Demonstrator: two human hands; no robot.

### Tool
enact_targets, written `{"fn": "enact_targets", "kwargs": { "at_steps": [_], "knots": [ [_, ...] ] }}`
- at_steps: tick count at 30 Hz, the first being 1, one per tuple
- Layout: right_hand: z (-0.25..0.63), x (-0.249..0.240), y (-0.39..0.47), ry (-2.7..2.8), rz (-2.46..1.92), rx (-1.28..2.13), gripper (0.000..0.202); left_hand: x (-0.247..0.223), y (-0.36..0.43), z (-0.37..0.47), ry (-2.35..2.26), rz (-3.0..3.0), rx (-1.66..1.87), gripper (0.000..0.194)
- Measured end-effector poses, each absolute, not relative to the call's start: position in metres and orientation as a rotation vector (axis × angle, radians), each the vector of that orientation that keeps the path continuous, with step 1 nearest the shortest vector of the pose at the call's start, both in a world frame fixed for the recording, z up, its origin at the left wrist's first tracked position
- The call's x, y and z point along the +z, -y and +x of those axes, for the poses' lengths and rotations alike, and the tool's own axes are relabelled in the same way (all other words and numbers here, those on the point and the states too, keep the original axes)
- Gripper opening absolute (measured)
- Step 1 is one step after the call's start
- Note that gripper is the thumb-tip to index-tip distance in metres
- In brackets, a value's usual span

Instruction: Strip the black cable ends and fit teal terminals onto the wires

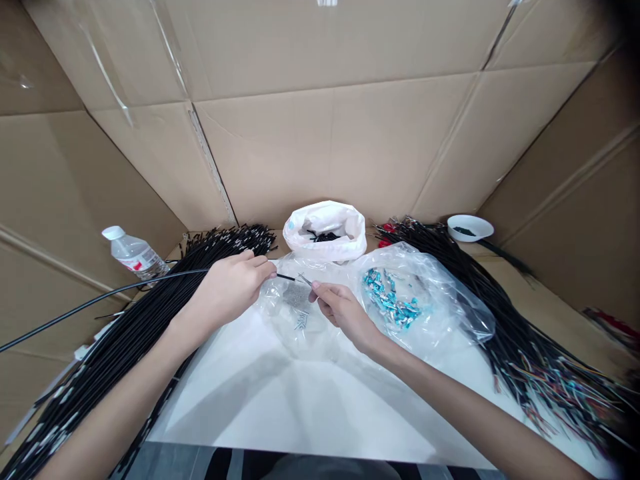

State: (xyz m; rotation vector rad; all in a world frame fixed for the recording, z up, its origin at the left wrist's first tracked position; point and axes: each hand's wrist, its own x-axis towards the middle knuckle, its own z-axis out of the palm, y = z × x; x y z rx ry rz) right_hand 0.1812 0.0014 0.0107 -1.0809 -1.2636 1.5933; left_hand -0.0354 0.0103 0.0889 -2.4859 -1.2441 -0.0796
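A black cable (150, 281) runs in from the left edge, and my left hand (235, 283) is closed around it near its end. The cable's dark tip (286, 277) sticks out past my fingers to the right. My right hand (336, 303) pinches a thin silver metal piece (303, 279), whose pointed end is close to the cable tip; whether they touch I cannot tell. Below both hands lies a clear plastic bag (280, 327) with small silver pins (301, 320) on it. Right of my right hand, another clear bag (450, 313) holds small blue-and-silver parts (390, 300).
Bundled black cables (150, 333) lie at left, beside a water bottle (135, 252). At the back is a white bag (325, 250) with black pieces. Cables with coloured wire ends (555, 380) and a white bowl (483, 228) are at right. Cardboard walls (320, 147) surround the table.
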Motion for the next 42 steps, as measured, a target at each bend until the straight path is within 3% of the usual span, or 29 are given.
{"fn": "enact_targets", "kwargs": {
  "at_steps": [19,28,32,42],
  "knots": [
    [0.180,-0.010,-0.002,1.231,-1.065,1.489,0.050,0.084,-0.015,-0.026,1.193,-2.551,-0.092,0.024],
    [0.177,-0.002,-0.008,0.828,-0.998,2.045,0.030,0.081,-0.025,-0.020,1.155,-2.568,-0.003,0.024],
    [0.176,-0.005,-0.017,0.520,-0.961,2.295,0.032,0.078,-0.038,-0.016,1.136,-2.617,0.043,0.024],
    [0.158,-0.011,-0.030,0.316,-0.997,2.303,0.042,0.075,-0.063,-0.006,1.134,-2.619,0.185,0.028]
  ]
}}
